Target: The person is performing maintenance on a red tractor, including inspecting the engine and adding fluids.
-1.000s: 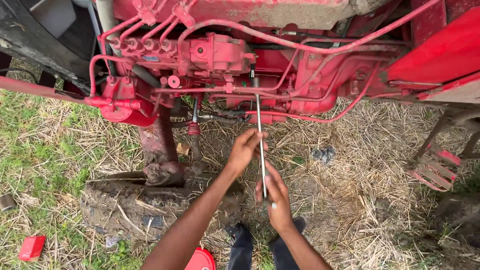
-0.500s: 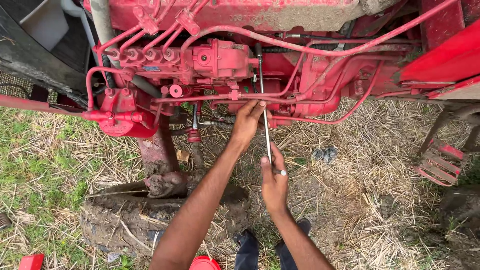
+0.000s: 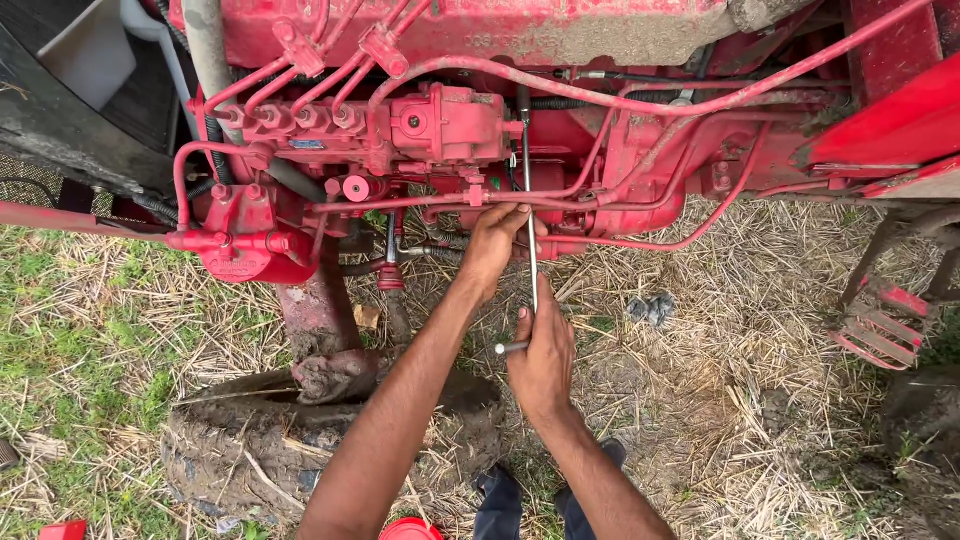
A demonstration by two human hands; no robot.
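The left hand (image 3: 497, 238) reaches up under the red engine (image 3: 450, 130) and its fingers close around the upper part of a long metal wrench (image 3: 531, 262). The right hand (image 3: 543, 355) grasps the wrench's lower end, where a short handle sticks out sideways. The wrench stands nearly upright between both hands, its top against the engine's lower edge, above the straw-covered ground (image 3: 720, 400).

long tool's (image 3: 531, 250) upper end hidden behind red pipes (image 3: 600, 100)

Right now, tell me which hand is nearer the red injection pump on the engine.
Left. The left hand steadies the long metal tool just below the red injection pump; the right hand grips the tool's lower end, farther down.
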